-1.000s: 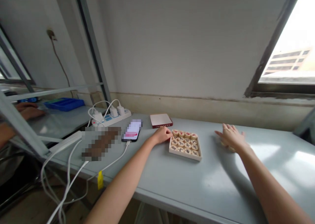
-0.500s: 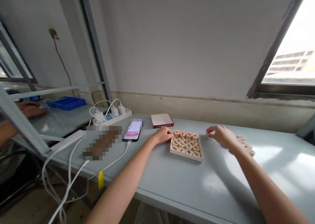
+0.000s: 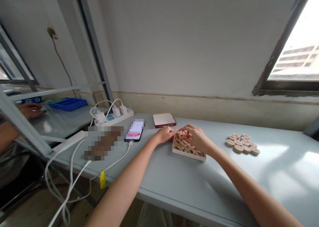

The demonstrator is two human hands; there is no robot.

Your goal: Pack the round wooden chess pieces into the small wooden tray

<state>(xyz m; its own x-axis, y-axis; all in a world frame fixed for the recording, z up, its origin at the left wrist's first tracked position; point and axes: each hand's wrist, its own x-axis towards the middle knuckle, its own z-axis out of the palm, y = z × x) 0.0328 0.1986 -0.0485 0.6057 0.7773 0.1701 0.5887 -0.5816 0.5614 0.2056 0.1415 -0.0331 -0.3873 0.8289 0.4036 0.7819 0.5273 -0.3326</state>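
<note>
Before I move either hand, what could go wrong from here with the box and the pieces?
The right hand covers the back of the open white box, so its fingers might knock the packed xiangqi pieces unseen.
The left hand is at the box's left side; a hard push could slide the box.
The loose xiangqi pieces lie beyond the right forearm, and a wide outward swing may scatter them.

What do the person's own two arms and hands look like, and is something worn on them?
The left hand and right hand are bare, with no gloves. The forearms show no sleeves, watch, bracelet, markings or cables. Whether there is a ring is too small to tell, and the upper arms are out of view.
</note>
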